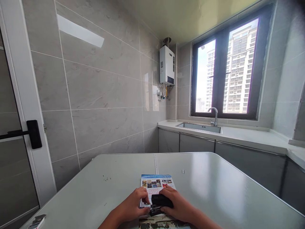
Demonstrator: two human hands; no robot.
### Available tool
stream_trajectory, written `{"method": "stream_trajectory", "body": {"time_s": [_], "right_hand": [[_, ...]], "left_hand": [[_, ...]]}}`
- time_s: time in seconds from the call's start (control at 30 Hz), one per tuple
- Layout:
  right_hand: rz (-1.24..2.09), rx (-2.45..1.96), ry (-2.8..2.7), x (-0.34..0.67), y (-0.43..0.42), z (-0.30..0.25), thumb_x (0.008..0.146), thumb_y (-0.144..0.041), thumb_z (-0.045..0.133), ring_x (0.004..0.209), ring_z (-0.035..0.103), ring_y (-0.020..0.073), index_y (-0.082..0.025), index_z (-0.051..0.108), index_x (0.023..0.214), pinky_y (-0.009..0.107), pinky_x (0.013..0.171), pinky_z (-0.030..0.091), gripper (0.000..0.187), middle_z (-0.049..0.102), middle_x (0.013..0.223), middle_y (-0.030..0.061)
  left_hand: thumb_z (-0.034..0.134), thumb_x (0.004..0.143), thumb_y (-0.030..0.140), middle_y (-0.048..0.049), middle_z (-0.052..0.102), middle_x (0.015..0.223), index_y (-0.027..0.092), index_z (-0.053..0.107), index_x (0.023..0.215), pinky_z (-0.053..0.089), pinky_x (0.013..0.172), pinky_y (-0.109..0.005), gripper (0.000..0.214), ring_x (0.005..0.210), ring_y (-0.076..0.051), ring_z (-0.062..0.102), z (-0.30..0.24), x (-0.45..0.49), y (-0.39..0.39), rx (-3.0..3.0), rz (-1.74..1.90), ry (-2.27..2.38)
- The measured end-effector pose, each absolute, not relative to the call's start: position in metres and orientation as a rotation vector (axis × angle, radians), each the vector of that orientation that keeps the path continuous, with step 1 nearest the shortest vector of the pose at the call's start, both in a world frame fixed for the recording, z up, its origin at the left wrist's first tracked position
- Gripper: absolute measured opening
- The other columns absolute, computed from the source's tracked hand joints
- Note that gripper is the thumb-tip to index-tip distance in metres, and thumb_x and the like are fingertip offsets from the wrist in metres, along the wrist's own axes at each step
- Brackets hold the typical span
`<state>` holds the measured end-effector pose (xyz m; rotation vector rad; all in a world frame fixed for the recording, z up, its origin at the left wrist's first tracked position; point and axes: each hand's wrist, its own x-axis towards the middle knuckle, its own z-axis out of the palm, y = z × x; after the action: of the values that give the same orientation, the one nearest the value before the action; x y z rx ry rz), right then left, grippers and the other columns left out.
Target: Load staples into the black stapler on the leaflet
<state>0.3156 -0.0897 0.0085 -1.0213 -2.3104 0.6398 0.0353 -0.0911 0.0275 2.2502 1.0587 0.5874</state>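
A black stapler [162, 200] lies over a printed leaflet [157, 183], its upper and lower arms parted and silvery metal showing between them. My right hand [177, 205] is closed around the stapler's right part, fingers over the top and thumb below. At its left end, my left hand [134, 203] pinches with thumb and fingertips at the metal part. Any small piece within that pinch is too hidden to make out. The leaflet has a blue top edge and several small pictures, and its lower part runs under the hands.
Several small loose staples [107, 178] lie on the pale table [200, 184] to the left. A short staple strip [183, 171] sits beyond the leaflet, on the right. A small box-like item [38, 221] is at the left front edge. Behind are a counter and sink [200, 128].
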Motion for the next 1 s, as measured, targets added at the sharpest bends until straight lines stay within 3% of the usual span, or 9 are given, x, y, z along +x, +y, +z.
{"method": "stream_trajectory", "body": {"time_s": [0.13,0.33,0.7,1.0], "right_hand": [[0.635,-1.011,-2.322,0.316,-0.089,0.008,0.079,-0.026,0.075,0.118,0.057,0.0266,-0.023,0.066,0.112,0.038,0.104,0.041,0.035,0.068,0.126,0.0072],[0.622,-1.03,-2.328,0.316,-0.086,0.001,0.077,-0.026,0.075,0.124,0.054,0.0287,-0.022,0.066,0.115,0.04,0.107,0.04,0.039,0.066,0.129,0.009],[0.635,-1.029,-2.326,0.317,-0.088,0.007,0.079,-0.027,0.075,0.119,0.056,0.0268,-0.023,0.065,0.113,0.038,0.104,0.041,0.036,0.067,0.125,0.0076],[0.619,-1.022,-2.34,0.315,-0.091,0.012,0.08,-0.026,0.075,0.112,0.058,0.025,-0.023,0.065,0.111,0.036,0.101,0.042,0.033,0.068,0.12,0.0066]], "left_hand": [[0.073,0.076,0.017,-0.0011,0.065,0.107,0.022,0.064,0.097,0.043,0.093,-0.028,0.024,0.101,-0.02,0.057,0.037,0.038,-0.097,2.266,0.56,1.047],[0.072,0.075,0.014,-0.0012,0.067,0.109,0.019,0.064,0.08,0.04,0.099,-0.029,0.011,0.103,-0.019,0.058,0.04,0.041,-0.097,2.328,0.538,0.953],[0.078,0.079,0.028,0.0008,0.067,0.1,0.023,0.07,0.095,0.042,0.096,-0.03,0.019,0.1,-0.02,0.057,0.031,0.034,-0.093,2.302,0.531,1.072],[0.077,0.082,0.029,-0.0018,0.068,0.098,0.021,0.074,0.091,0.045,0.087,-0.027,0.012,0.092,-0.017,0.059,0.039,0.039,-0.096,2.267,0.594,0.974]]}}
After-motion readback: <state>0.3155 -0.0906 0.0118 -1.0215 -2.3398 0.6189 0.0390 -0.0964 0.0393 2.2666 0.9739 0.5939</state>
